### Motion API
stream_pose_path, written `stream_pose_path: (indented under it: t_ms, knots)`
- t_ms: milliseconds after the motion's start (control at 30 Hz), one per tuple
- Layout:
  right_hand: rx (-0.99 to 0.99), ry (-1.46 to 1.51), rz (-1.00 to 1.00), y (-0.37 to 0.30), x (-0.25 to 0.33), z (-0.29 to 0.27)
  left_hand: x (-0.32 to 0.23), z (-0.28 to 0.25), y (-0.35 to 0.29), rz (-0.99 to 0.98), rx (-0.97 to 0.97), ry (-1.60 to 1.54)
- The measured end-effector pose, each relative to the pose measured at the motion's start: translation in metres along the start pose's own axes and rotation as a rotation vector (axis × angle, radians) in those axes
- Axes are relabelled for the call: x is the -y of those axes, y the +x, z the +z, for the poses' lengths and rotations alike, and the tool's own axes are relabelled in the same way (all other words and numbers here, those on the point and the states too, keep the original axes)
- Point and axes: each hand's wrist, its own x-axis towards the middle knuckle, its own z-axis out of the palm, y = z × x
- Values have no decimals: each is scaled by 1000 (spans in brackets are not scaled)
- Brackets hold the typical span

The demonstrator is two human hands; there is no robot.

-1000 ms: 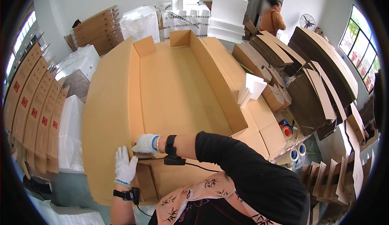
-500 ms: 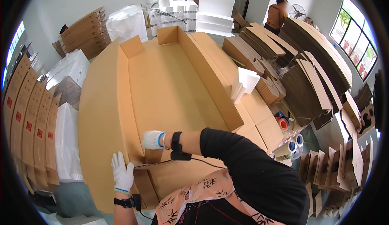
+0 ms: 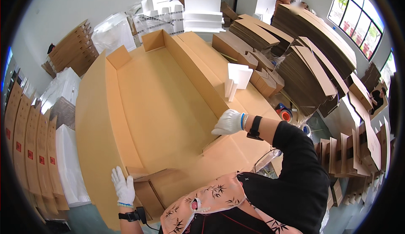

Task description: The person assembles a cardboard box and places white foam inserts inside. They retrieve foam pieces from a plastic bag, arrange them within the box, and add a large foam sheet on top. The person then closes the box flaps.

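A long cardboard box (image 3: 164, 107) lies open before me, its side walls and far corner flaps folded up. My left hand (image 3: 123, 186), in a white knit glove, rests with fingers stretched out by the near left corner, on the wide outer flap (image 3: 90, 141). At the near right corner my right hand (image 3: 228, 122), gloved too, has its fingers curled over the end of the right wall and a small flap, which it partly hides. Between the hands, the near flap (image 3: 162, 174) stands partly raised. White foam pieces (image 3: 237, 80) stand on cardboard right of the box.
Flat cardboard stacks (image 3: 306, 71) fill the right side, with tape rolls (image 3: 285, 115) near them. Folded cartons (image 3: 31, 149) and a white foam block (image 3: 71, 166) line the left. Wrapped foam (image 3: 160, 17) stands at the back. Another person (image 3: 283, 0) is far right.
My right hand has moved from the near left corner to the near right corner of the box. My left hand stays by the left corner. The view has shifted a little.
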Motion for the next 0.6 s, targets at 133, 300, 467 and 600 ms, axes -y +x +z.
stream_pose_path:
  t_ms: [133,300,467,600]
  knots:
    - [-31,62,84,5,6,0,4,-7,-1,-7,-9,1]
    - [-1,48,92,1,7,-4,-31,-27,1,211,-73,242]
    - [96,67,68,3,6,-11,-64,-45,4,342,199,322]
    - [62,106,51,0,7,-14,-78,-46,18,261,330,613]
